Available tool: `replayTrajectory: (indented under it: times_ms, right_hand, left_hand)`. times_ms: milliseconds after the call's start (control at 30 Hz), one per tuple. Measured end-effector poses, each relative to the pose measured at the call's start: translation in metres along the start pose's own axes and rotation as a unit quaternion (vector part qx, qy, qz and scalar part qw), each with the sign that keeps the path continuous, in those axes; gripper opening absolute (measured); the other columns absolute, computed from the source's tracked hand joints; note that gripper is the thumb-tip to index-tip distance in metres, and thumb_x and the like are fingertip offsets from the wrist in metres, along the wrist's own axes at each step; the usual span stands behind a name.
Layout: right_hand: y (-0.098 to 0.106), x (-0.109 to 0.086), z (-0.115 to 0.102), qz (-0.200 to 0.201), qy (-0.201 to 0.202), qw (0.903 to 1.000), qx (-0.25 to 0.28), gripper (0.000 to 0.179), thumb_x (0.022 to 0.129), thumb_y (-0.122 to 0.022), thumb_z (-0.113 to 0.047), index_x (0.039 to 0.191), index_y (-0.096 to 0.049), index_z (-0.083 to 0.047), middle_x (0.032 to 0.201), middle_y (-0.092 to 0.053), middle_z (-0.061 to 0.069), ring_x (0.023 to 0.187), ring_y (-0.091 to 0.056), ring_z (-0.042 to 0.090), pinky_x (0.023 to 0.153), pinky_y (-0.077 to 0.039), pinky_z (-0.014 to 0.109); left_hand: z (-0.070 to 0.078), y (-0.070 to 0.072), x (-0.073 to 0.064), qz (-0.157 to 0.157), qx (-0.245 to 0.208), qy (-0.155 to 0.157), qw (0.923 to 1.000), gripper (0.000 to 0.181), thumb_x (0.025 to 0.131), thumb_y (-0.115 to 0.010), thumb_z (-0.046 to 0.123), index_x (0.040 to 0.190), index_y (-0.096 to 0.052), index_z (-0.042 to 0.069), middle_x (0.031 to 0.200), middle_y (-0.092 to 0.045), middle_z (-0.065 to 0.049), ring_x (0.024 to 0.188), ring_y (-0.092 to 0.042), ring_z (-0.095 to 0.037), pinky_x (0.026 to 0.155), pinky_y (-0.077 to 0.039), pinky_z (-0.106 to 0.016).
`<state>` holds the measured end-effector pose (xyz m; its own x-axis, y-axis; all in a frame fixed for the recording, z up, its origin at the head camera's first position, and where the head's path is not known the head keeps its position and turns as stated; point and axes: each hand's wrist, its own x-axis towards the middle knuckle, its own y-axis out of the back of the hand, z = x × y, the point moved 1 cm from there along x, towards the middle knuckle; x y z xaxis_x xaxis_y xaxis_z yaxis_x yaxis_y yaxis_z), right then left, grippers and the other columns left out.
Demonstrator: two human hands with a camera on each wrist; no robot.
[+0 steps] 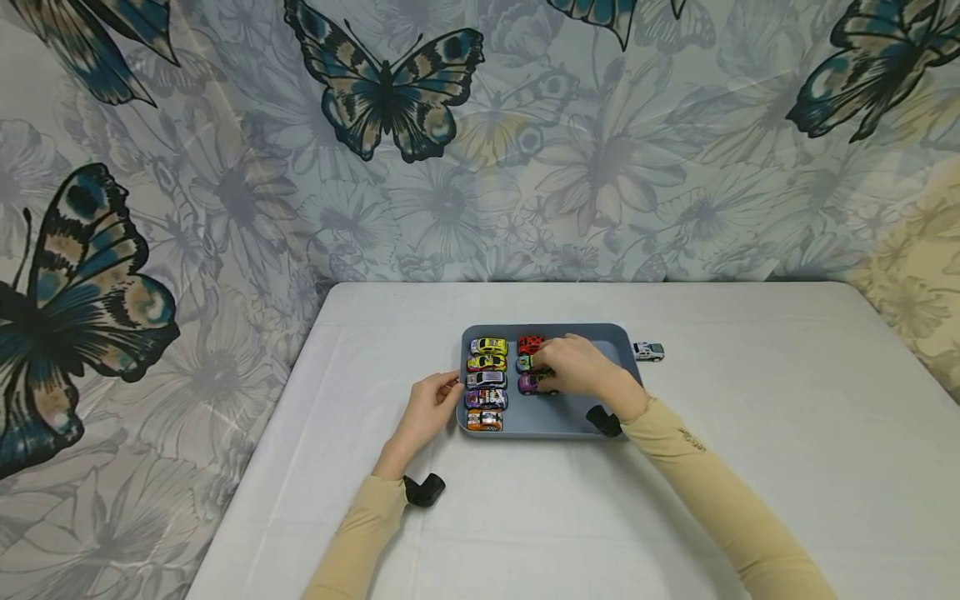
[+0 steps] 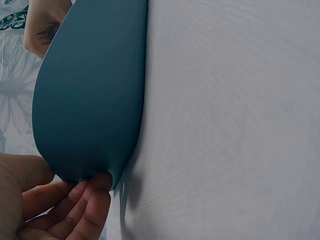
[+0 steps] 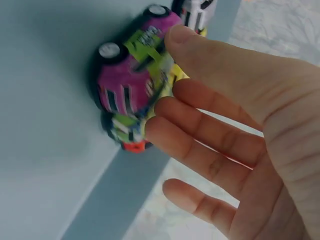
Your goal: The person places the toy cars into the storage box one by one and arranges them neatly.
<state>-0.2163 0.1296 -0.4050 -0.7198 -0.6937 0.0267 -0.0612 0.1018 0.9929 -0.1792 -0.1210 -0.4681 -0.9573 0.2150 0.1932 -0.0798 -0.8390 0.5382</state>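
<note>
A grey-blue tray (image 1: 570, 421) lies on the table with toy cars in two columns. My left hand (image 1: 431, 408) is at its left end; in the left wrist view the thumb meets the rim and the curled fingers touch the outer wall (image 2: 90, 110). Inside the tray, my right hand (image 1: 577, 367) holds a purple toy car (image 1: 529, 383) with green markings, its thumb and fingertips against the body (image 3: 122, 82). Behind that car are a green-and-white toy car (image 1: 522, 364) and a red toy car (image 1: 529, 342). The hand partly covers this column.
The tray's left column has several cars, among them a yellow one (image 1: 489, 345), a purple-and-white one (image 1: 486, 399) and an orange one (image 1: 484, 421). Outside the tray's right edge sits a silver toy car (image 1: 648, 351). A white cloth covers the table (image 1: 750, 375).
</note>
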Motion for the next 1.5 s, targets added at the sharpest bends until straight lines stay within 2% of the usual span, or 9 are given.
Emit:
replayTrajectory:
  times_ms: [300, 600, 933, 1067, 1233, 1500]
  right_hand:
    - [0.021, -0.015, 0.015, 0.051, -0.016, 0.9983, 0.026, 0.02, 0.078, -0.075, -0.02, 0.092, -0.071, -0.007, 0.091, -0.067, 0.005, 0.079, -0.063, 0.019, 0.077, -0.047, 0.047]
    - [0.025, -0.037, 0.039, 0.088, -0.027, 0.9952, 0.031, 0.013, 0.079, -0.074, -0.015, 0.088, -0.071, -0.006, 0.083, -0.066, 0.005, 0.07, -0.06, 0.018, 0.068, -0.048, 0.041]
    - [0.032, -0.069, 0.064, 0.127, -0.063, 0.9898, 0.016, 0.013, 0.077, -0.074, -0.009, 0.088, -0.071, -0.003, 0.079, -0.064, 0.006, 0.066, -0.059, 0.02, 0.065, -0.046, 0.043]
    - [0.034, -0.081, 0.074, 0.13, -0.073, 0.9888, 0.008, 0.014, 0.075, -0.075, -0.006, 0.088, -0.07, -0.001, 0.079, -0.064, 0.008, 0.069, -0.061, 0.023, 0.064, -0.047, 0.043]
    - [0.033, -0.092, 0.086, 0.112, -0.092, 0.9893, 0.011, 0.018, 0.074, -0.074, -0.003, 0.091, -0.069, 0.001, 0.084, -0.064, 0.011, 0.073, -0.061, 0.026, 0.066, -0.047, 0.046]
    - [0.025, -0.098, 0.098, 0.096, -0.11, 0.9891, 0.012, 0.017, 0.075, -0.073, -0.003, 0.091, -0.069, 0.001, 0.084, -0.064, 0.013, 0.073, -0.06, 0.028, 0.061, -0.049, 0.043]
  left_hand:
    - [0.0, 0.0, 0.0, 0.001, 0.004, -0.004, 1.0, 0.03, 0.092, -0.058, 0.008, 0.116, -0.059, -0.009, 0.091, -0.065, -0.014, 0.078, -0.061, -0.017, 0.066, -0.052, -0.022]
    - [0.001, 0.0, -0.001, 0.0, -0.001, 0.005, 1.0, 0.03, 0.092, -0.058, 0.008, 0.117, -0.059, -0.009, 0.091, -0.065, -0.013, 0.079, -0.061, -0.017, 0.067, -0.052, -0.022]
    - [0.002, 0.0, -0.001, -0.002, 0.001, 0.006, 1.0, 0.03, 0.092, -0.057, 0.008, 0.117, -0.058, -0.009, 0.093, -0.065, -0.014, 0.081, -0.062, -0.018, 0.067, -0.053, -0.022]
    - [0.002, 0.0, -0.002, 0.0, 0.005, 0.006, 1.0, 0.031, 0.092, -0.057, 0.009, 0.117, -0.059, -0.009, 0.092, -0.065, -0.015, 0.081, -0.062, -0.019, 0.068, -0.053, -0.023]
    - [0.003, 0.001, -0.003, -0.001, 0.007, 0.01, 0.9999, 0.031, 0.092, -0.057, 0.01, 0.118, -0.059, -0.008, 0.093, -0.065, -0.014, 0.081, -0.062, -0.018, 0.068, -0.053, -0.023]
    - [0.002, 0.0, -0.002, -0.002, 0.001, 0.013, 0.9999, 0.031, 0.093, -0.057, 0.01, 0.118, -0.059, -0.008, 0.094, -0.065, -0.014, 0.081, -0.062, -0.017, 0.068, -0.053, -0.023]
